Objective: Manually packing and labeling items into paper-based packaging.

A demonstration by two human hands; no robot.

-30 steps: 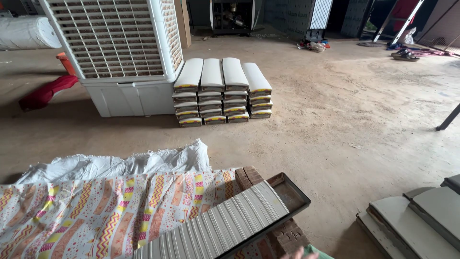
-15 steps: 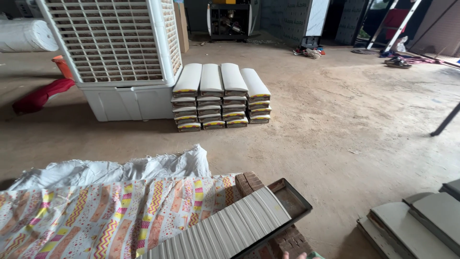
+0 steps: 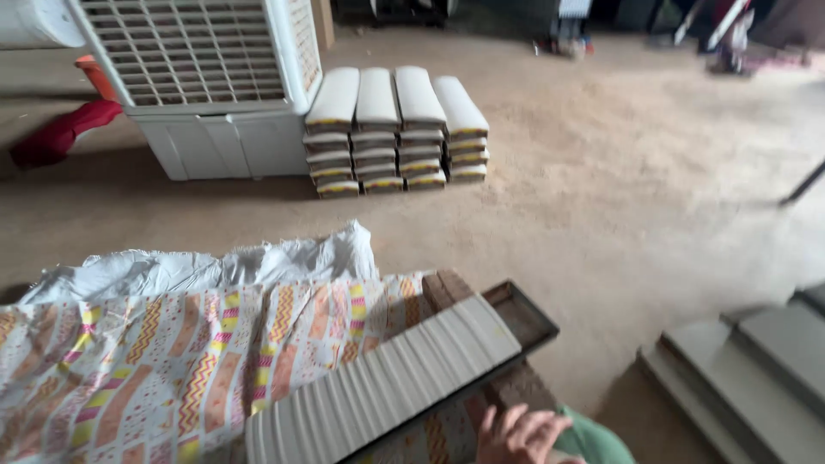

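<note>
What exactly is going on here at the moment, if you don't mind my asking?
A person's hand rests at the near edge of a long ribbed white panel lying in a dark frame on a patterned cloth. Which hand it is cannot be told. Across the sandy floor, similar white pieces sit in four neat stacks beside a white air cooler.

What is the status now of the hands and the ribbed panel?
One hand at bottom edge, fingers beside ribbed panel; grip unclear. Other hand out of view. Panel lies tilted on patterned cloth. Nothing blocks it.
</note>
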